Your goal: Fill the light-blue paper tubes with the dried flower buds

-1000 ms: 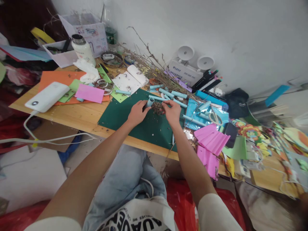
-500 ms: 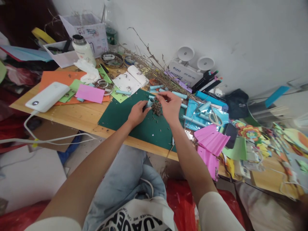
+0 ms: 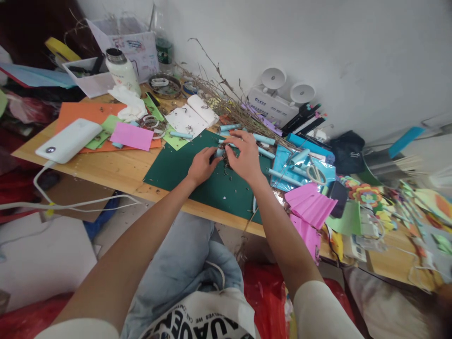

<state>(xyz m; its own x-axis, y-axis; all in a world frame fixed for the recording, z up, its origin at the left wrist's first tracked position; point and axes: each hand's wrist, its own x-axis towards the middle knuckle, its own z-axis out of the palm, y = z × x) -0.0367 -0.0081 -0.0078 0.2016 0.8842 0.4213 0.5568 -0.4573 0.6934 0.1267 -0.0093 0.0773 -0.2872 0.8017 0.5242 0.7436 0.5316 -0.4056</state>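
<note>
My left hand (image 3: 202, 165) is closed around a short light-blue paper tube (image 3: 219, 153), held just above the dark green mat (image 3: 208, 193). At the tube's open end my right hand (image 3: 245, 156) has its thumb and fingers pinched on dried brown plant bits. Beneath the right hand lies a small pile of the same dried plant bits (image 3: 227, 164), now mostly covered by that hand. Several more light-blue paper tubes (image 3: 264, 139) lie just beyond and to the right of the mat.
Dry twigs (image 3: 229, 101) lie along the wall beside a white device (image 3: 270, 106). On the left are a power bank (image 3: 70, 140), an uncapped bottle (image 3: 123, 73) and coloured paper (image 3: 132, 136). Scissors (image 3: 315, 173) and pink folded paper (image 3: 310, 202) lie at right.
My right hand has moved left from the pile to the tube's mouth, hiding most of the pile. My left hand keeps its hold on the tube in the same place.
</note>
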